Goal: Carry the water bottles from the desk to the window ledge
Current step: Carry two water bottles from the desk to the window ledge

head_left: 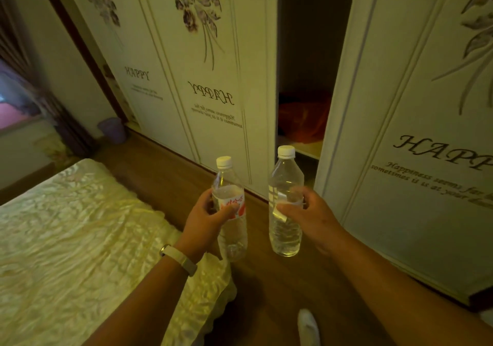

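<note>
Two clear plastic water bottles with white caps are held upright in front of me, above the wooden floor. My left hand (206, 219) grips the labelled bottle (231, 228), which carries a white and red label, around its middle. Wrapped around the plain bottle (285, 228) at mid-height is my right hand (310, 216); a strip of white label peels off under the thumb. The bottles stand a short gap apart. At the far left a window ledge (24, 128) shows below a dark curtain. No desk is in view.
A bed (80, 239) with a shiny cream cover fills the lower left. Sliding wardrobe doors (208, 84) printed with flowers run along the right, one gap (304, 73) open and dark. A purple bin (113, 129) stands at the far end of the wooden floor aisle (165, 164). My socked foot (309, 327) is below.
</note>
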Demonstrator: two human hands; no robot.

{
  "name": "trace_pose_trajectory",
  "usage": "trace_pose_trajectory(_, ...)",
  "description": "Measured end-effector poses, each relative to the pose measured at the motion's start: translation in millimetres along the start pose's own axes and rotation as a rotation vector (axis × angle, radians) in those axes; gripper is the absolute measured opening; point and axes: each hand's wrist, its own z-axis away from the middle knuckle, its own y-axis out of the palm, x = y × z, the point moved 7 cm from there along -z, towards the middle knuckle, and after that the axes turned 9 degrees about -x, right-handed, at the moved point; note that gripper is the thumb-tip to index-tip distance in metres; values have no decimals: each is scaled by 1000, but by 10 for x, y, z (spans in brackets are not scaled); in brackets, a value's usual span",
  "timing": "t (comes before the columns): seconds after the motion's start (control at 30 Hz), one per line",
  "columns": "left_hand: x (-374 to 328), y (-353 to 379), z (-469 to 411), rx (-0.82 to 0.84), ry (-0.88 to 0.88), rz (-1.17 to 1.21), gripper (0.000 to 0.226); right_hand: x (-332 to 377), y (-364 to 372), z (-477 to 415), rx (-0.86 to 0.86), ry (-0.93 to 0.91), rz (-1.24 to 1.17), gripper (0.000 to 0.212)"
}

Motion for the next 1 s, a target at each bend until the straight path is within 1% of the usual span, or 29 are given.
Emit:
trace_pose_trajectory(0.07, -2, 136, -285, -36, -20, -3, 57, 25, 6, -392, 33, -8, -8, 38)
trace_pose_trajectory(0.17, -50, 348, -699, -78, -46, -7, 58, 106, -44, -960, 72, -14, -5, 36)
trace_pose_trajectory(0.2, -82, 406, -831, -89, -53, -5, 58, 142, -64, -1129, 85, -13, 1, 39)
trace_pose_trajectory(0.3, -224, 532, -1215, -149, -54, 26, 55, 294, -105, -1625, 145, -14, 2, 58)
trace_pose_trajectory(0.33, -272, 561, -1327, -163, -48, 40, 52, 347, -109, -1781, 161, -17, 1, 57)
trace_pose_trajectory(0.43, -356, 551, -1601, -223, -53, 106, 49, 508, -49, -2179, 191, -50, 0, 37)
trace_pose_trajectory(0.5, -378, 464, -1764, -273, -44, 116, 49, 607, 67, -2397, 209, -62, 9, 34)
trace_pose_trajectory(0.6, -330, 229, -2015, -355, -43, 128, 52, 736, 350, -2706, 271, -73, 22, 35)
trace_pose_trajectory(0.73, -94, -153, -2402, -433, -69, 132, 60, 773, 857, -3122, 338, -89, 48, 41)
trace_pose_trajectory(0.87, 200, -527, -2936, -470, -84, 144, 60, 718, 1476, -3586, 401, -78, 78, 43)
trace_pose_trajectory(1.0, 454, -922, -3601, -485, -114, 174, 60, 796, 2128, -4142, 428, -80, 131, 37)
